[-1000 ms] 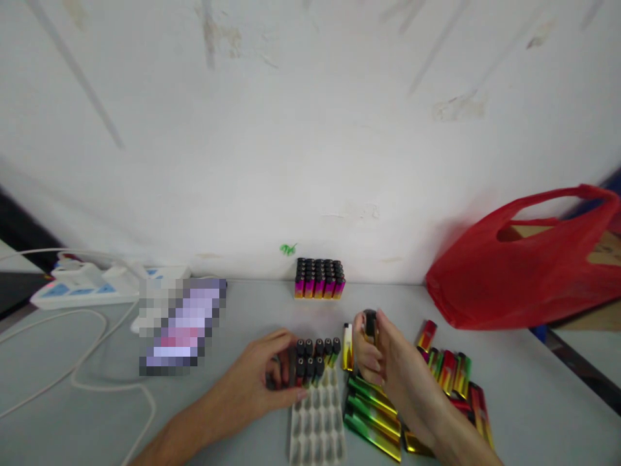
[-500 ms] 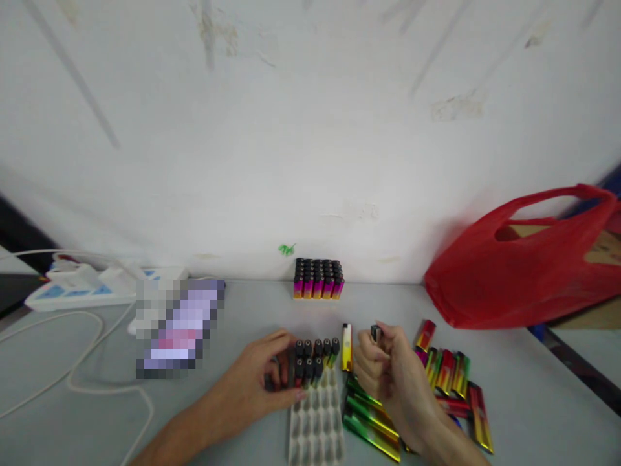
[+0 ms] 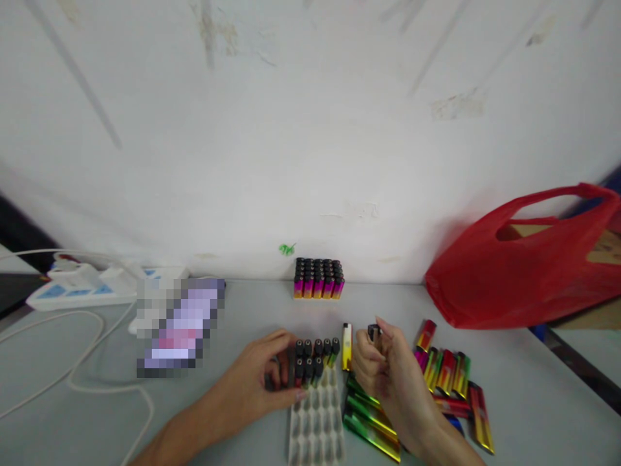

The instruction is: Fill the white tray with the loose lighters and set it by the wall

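Observation:
A white plastic tray (image 3: 316, 430) with rows of pockets lies in front of me, several black-topped lighters (image 3: 308, 362) standing upright in its far rows. My left hand (image 3: 264, 372) is curled around the tray's left side, thumb at the front lighters, index finger by the back ones; its other fingers are partly hidden. Just right of the tray, my right hand (image 3: 383, 362) is closed in a fist around a lighter, whose black and metal top (image 3: 373, 332) pokes out above the fingers. Close to that fist lies a yellow lighter (image 3: 347, 348) with a white top.
Green-gold lighters (image 3: 371, 421) lie under my right wrist, and red-gold ones (image 3: 445, 374) spread to its right. By the wall stands a packed block of purple-orange lighters (image 3: 318, 279). A red bag (image 3: 514, 278) is at right; a blurred-out phone (image 3: 187, 327), power strip (image 3: 87, 291) and white cable occupy the left.
My right hand has shifted slightly left, and the lighter top in it is turned a little. The left hand and the tray stay where they were.

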### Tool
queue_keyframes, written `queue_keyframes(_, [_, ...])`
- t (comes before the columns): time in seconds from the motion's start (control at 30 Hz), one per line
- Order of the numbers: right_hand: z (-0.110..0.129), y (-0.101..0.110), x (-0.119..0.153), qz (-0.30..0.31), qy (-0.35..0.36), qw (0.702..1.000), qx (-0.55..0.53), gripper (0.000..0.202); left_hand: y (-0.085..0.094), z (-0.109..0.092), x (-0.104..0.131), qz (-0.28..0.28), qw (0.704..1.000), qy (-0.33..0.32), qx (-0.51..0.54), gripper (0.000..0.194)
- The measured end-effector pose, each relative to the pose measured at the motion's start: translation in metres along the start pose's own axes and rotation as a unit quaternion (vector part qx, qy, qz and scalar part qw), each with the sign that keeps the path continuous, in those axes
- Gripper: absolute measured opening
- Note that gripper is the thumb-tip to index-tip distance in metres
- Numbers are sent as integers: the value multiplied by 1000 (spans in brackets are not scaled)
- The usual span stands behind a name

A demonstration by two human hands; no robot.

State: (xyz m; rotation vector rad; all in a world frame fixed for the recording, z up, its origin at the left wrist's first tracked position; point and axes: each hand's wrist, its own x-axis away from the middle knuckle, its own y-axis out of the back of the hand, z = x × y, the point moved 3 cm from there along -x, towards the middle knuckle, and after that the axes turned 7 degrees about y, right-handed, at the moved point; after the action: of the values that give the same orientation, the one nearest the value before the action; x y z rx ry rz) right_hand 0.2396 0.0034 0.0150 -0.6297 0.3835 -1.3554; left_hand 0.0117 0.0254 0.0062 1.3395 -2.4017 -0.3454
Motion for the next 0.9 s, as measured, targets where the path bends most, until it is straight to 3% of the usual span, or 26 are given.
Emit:
queue_keyframes(0.43, [3,-5,1,14,-12,1000,-9,60,-1,-5,0,5,1000,4,6,30])
queue_keyframes(0.73, [4,0,4,-30,26,997,-69,55,0,-2,-1,5,1000,-6,-2,30])
queue_keyframes(0.9, [9,-5,2,-48,68,997,10,50,0,-5,1,6,1000,0,4,28])
